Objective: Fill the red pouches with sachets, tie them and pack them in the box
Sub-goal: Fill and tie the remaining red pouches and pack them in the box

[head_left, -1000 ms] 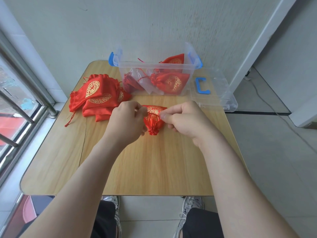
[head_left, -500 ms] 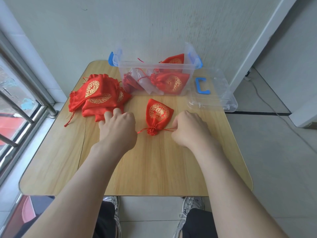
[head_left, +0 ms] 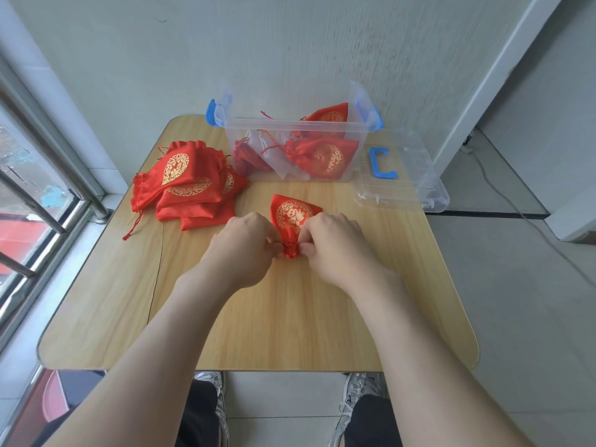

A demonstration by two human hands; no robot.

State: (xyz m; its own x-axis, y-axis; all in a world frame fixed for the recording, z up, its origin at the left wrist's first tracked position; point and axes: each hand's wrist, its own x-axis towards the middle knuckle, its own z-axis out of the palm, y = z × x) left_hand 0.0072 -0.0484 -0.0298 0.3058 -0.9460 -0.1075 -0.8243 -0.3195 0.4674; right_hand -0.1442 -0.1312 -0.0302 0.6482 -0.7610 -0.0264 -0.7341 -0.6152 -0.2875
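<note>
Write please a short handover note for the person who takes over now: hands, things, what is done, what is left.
Left hand and right hand: both pinch the neck of the gathered pouch lying on the table.
Done: at least two tied pouches lie in the clear box; its lid lies beside it.
Left: finish this tie, pack it, then fill the flat pouches piled on the left.

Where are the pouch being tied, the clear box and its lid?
pouch being tied (head_left: pixel 295 214): head view, on its gold emblem.
clear box (head_left: pixel 283 126): head view, on its front rim.
lid (head_left: pixel 406 188): head view, on its clear panel.
</note>
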